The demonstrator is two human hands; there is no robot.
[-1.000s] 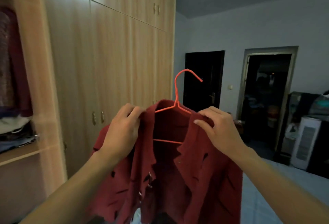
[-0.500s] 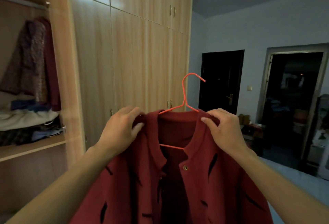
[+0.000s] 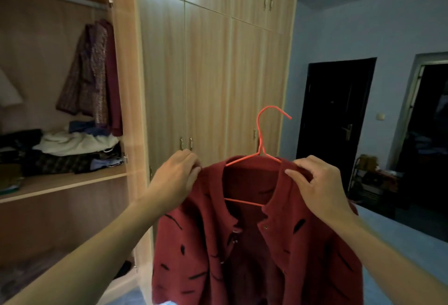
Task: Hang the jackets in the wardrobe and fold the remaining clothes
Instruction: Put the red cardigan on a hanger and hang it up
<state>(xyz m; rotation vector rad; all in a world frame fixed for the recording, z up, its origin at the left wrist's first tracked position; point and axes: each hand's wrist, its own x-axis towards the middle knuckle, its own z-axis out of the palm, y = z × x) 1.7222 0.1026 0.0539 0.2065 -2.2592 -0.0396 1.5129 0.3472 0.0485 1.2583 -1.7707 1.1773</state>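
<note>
Red jacket (image 3: 257, 251) on orange wire hanger (image 3: 260, 149), held up between both hands. Left hand (image 3: 175, 178) pinches one shoulder, right hand (image 3: 320, 186) grips the other. Open wardrobe (image 3: 126, 67) bay left of the hands; clothes pile (image 3: 72, 149) on its shelf.

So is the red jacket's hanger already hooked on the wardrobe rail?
No, the hanger hook is free in the air while both hands hold the red jacket by its shoulders.

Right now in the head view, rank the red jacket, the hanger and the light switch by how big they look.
1. Red jacket, nearest the camera, so partly inflated.
2. Hanger.
3. Light switch, far off on the wall.
</note>
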